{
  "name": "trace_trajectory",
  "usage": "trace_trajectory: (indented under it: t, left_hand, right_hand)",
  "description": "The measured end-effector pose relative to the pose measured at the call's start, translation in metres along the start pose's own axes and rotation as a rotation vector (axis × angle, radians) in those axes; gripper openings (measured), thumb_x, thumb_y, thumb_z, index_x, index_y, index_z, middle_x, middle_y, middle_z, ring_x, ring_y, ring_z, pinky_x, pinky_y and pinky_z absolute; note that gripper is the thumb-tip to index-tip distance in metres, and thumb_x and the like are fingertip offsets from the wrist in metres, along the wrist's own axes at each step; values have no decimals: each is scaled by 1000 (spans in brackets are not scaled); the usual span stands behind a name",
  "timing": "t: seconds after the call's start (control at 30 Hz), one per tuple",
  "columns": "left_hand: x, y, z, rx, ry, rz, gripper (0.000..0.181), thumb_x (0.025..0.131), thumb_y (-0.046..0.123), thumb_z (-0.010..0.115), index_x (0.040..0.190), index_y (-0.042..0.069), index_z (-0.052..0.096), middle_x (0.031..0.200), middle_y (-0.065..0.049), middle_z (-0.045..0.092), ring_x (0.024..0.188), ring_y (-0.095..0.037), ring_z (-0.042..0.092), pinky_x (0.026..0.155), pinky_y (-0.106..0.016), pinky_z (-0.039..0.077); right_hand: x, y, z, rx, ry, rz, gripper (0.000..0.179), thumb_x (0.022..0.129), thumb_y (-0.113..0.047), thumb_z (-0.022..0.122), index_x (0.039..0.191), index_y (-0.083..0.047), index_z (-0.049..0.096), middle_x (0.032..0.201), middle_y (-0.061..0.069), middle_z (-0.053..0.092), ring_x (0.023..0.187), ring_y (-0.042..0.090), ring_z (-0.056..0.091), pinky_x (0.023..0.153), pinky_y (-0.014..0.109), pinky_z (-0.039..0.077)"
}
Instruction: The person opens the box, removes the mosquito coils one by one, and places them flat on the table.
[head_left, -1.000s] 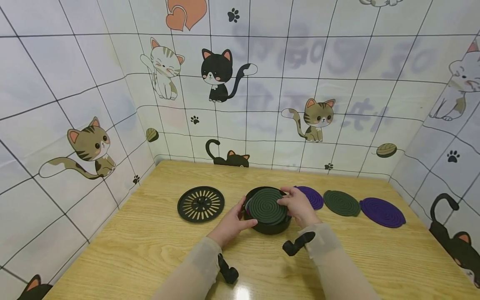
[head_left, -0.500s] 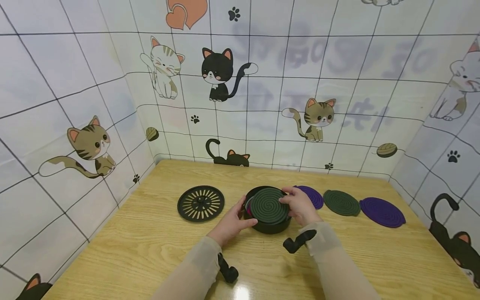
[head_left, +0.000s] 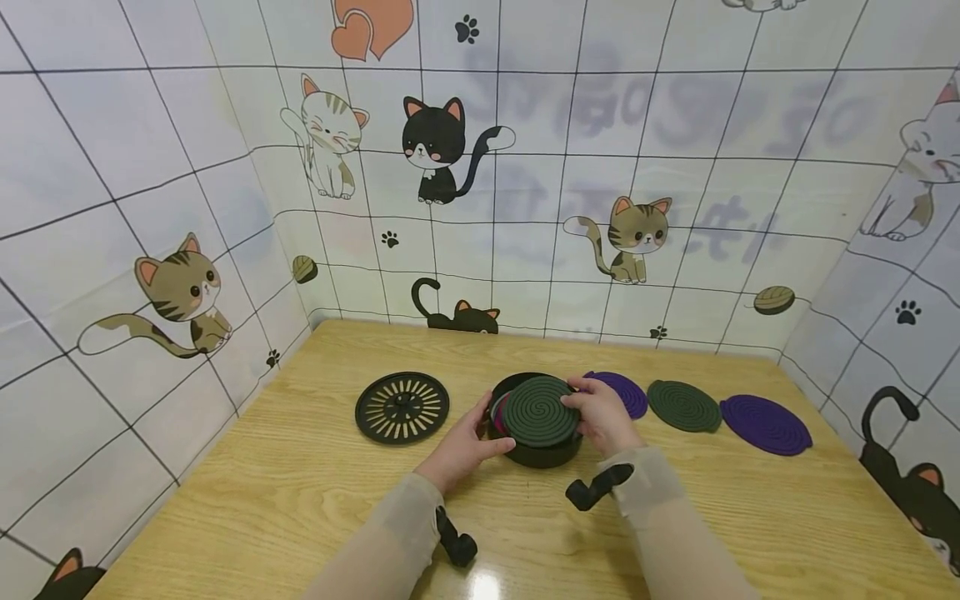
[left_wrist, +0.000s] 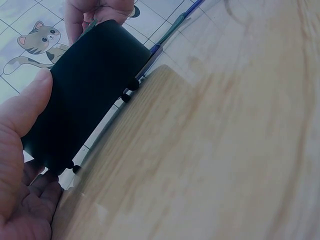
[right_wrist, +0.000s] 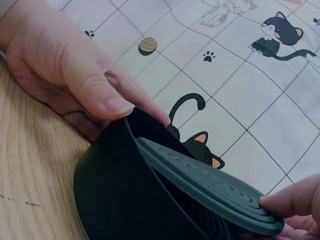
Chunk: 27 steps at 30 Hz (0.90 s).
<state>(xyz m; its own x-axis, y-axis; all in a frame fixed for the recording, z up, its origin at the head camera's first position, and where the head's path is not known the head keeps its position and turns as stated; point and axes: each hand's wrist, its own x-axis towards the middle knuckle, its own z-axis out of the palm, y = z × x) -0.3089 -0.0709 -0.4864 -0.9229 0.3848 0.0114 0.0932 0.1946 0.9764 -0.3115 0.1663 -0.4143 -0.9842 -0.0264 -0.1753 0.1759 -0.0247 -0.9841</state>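
My left hand (head_left: 467, 446) grips the left side of a black round mosquito-coil box (left_wrist: 95, 90), with its thumb on the near wall and its fingers behind. Small feet show under the box in the left wrist view. Between thumb and fingers, my right hand (right_wrist: 297, 200) pinches the right edge of a dark green mosquito coil (head_left: 540, 411). That coil lies tilted across the box's mouth, its left end just inside the rim in the right wrist view. Beneath it, more coil rings show inside, and a magenta edge (head_left: 498, 410) peeks out at the left.
A black slotted lid (head_left: 402, 407) lies left of the box. To the right, a purple coil (head_left: 628, 397), a green coil (head_left: 683, 407) and another purple coil (head_left: 766, 425) lie in a row on the wooden table (head_left: 300, 500). A cat-print sheet stands behind.
The green coil in my right hand has shifted slightly right, uncovering more of the magenta edge inside the box. My left hand has stayed on the box.
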Motion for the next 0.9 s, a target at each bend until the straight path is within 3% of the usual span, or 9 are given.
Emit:
trace_trajectory:
  t: [0.1, 0.3, 0.53, 0.63, 0.77, 0.9]
  left_hand:
    - [0, -1, 0, 3, 0, 0, 99, 81, 43, 76, 156, 27, 13, 158, -7, 20, 141, -34, 28, 112, -48, 27]
    - [0, -2, 0, 11, 1, -1, 98, 81, 44, 76, 156, 28, 14, 158, -7, 21, 140, -34, 28, 112, -48, 27]
    - [1, -3, 0, 12, 2, -3, 98, 81, 44, 76, 156, 28, 14, 158, -7, 20, 140, -35, 28, 112, -49, 27]
    - [1, -2, -1, 14, 2, -5, 99, 81, 44, 76, 156, 28, 14, 158, -7, 21, 140, -35, 28, 112, -49, 28]
    - [0, -1, -1, 13, 2, -6, 99, 81, 44, 76, 156, 28, 14, 158, -7, 21, 140, -34, 28, 112, -48, 28]
    - [0, -1, 0, 12, 0, -3, 100, 80, 44, 76, 156, 26, 14, 158, -7, 21, 140, -34, 28, 112, -47, 28]
  right_hand:
    - [-1, 0, 2, -31, 20, -4, 52, 97, 1, 49, 146, 4, 32, 141, 24, 37, 85, 10, 60, 71, 24, 53]
    - [-4, 1, 3, -116, 52, 5, 55, 93, 2, 57, 145, 1, 37, 126, 18, 47, 56, 4, 44, 58, 21, 43]
    - [-3, 3, 4, -115, 44, -5, 56, 92, 5, 56, 144, 2, 37, 124, 18, 42, 70, 8, 51, 48, 19, 36]
    - [-2, 4, 3, -106, 44, -5, 56, 92, 5, 55, 144, 1, 36, 121, 16, 43, 62, 8, 46, 45, 19, 31]
    - [-1, 5, 2, -70, 43, -6, 56, 93, 4, 55, 145, 1, 36, 125, 17, 45, 62, 6, 49, 49, 18, 38]
    - [-1, 5, 0, 5, 28, 2, 58, 94, 4, 53, 148, 2, 31, 142, 21, 38, 80, 7, 57, 64, 20, 48]
